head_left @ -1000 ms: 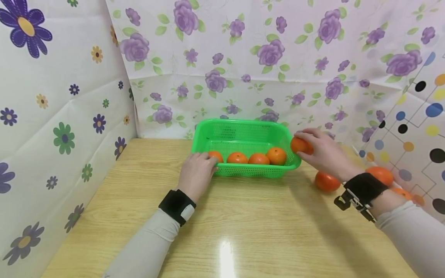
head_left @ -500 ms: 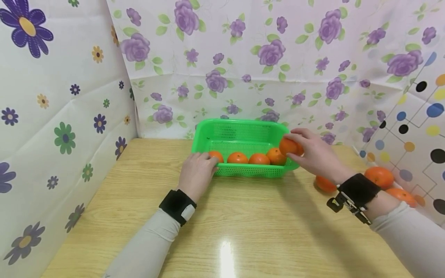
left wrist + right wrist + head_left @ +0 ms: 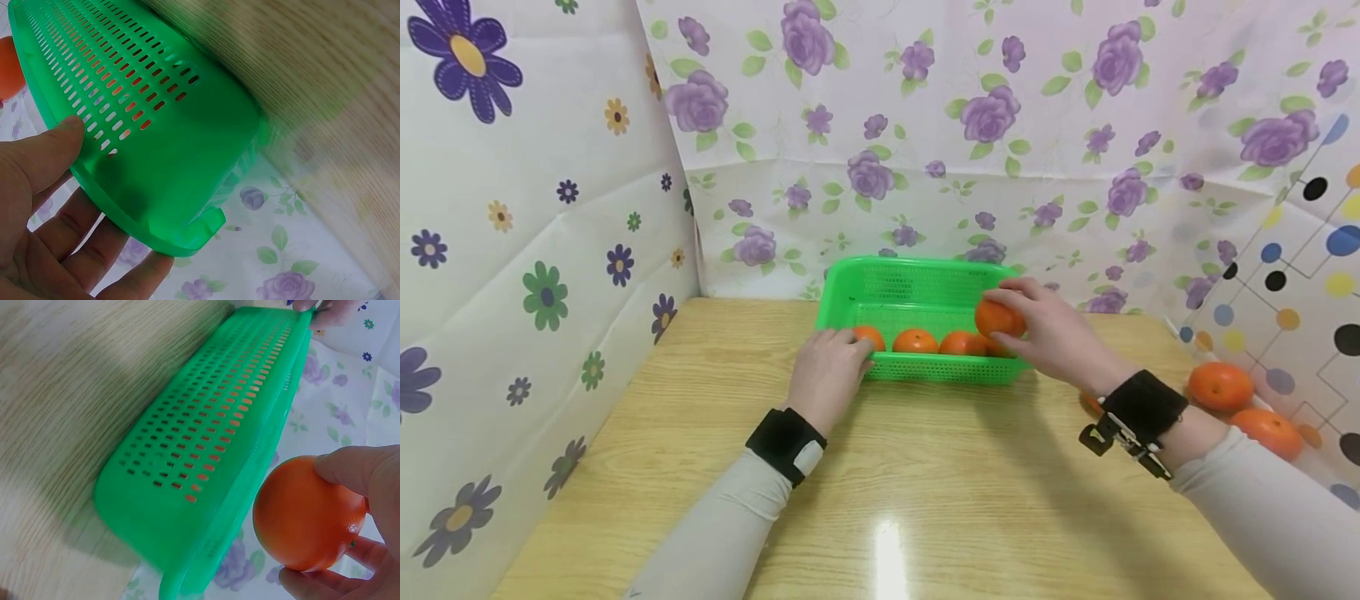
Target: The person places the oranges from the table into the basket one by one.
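"So, the right hand point(image 3: 1057, 335)?"

"Pinching a round, shiny orange fruit point(image 3: 999, 318) over the right end of that rectangular green plastic basket point(image 3: 936, 367)."

"And the left hand point(image 3: 828, 367)?"

"Gripping it by the near left corner."

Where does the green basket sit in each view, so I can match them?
Head: green basket, just right of centre.
Left wrist: green basket, upper left through the middle.
Right wrist: green basket, running diagonally from top to bottom.
Landmark in all three: left hand, gripping its rim.
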Available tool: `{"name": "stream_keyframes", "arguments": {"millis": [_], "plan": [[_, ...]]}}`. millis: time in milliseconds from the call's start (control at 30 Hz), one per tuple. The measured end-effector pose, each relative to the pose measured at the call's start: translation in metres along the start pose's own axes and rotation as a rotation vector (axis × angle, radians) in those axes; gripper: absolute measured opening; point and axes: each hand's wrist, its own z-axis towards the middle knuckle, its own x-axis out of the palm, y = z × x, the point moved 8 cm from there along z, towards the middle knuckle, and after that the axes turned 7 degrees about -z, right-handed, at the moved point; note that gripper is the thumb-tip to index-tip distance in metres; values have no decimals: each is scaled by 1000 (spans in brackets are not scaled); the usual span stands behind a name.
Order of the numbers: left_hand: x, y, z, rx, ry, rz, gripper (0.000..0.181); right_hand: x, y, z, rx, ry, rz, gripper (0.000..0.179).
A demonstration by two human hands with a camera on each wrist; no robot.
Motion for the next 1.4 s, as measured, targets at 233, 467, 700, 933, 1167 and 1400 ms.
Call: {"name": "stream_keyframes", "arguments": {"millis": [233,467,700,933,1167,1400], "plan": [[-1,0,0,-2,-6,-1,15,6,17,11,-54,-16,12,56],[1,1,0,-4,2,9,16,11,26,21,-66,-10,23,54],[2,2,0,-2,3,3,16,18,35,33,-57,15,33,55],[3,3,0,-3,15,13,15,26,47,47,-63,16,37,54],[1,1,0,-6,19,16,15,36,60,59,-79,38,37,52],[0,0,0,-4,13,18,15,42,71,71,-99,47,62,52]]}}
